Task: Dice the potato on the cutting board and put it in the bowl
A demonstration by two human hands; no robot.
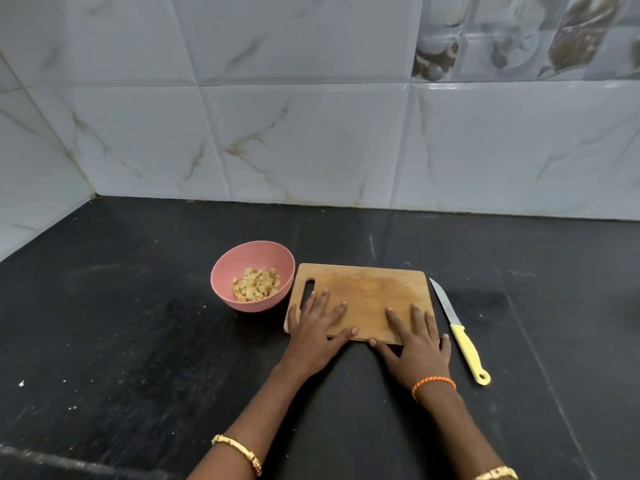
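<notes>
Both hands are lying flat, fingers spread, on the cutting board (pixel 367 292): left hand (pixel 317 329), right hand (pixel 414 344), holding nothing. Diced potato (pixel 255 285) is sitting in the bowl (pixel 225 271), just left of the board, nearer the left hand. Knife (pixel 459 332) is lying lengthwise beside the right hand. Looks done.

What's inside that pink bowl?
The pink bowl holds a pile of diced potato, skin on some cubes. Whatever lies beneath the top pieces is covered.

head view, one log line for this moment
potato dice in bowl | board bare | both hands flat | knife idle
</notes>
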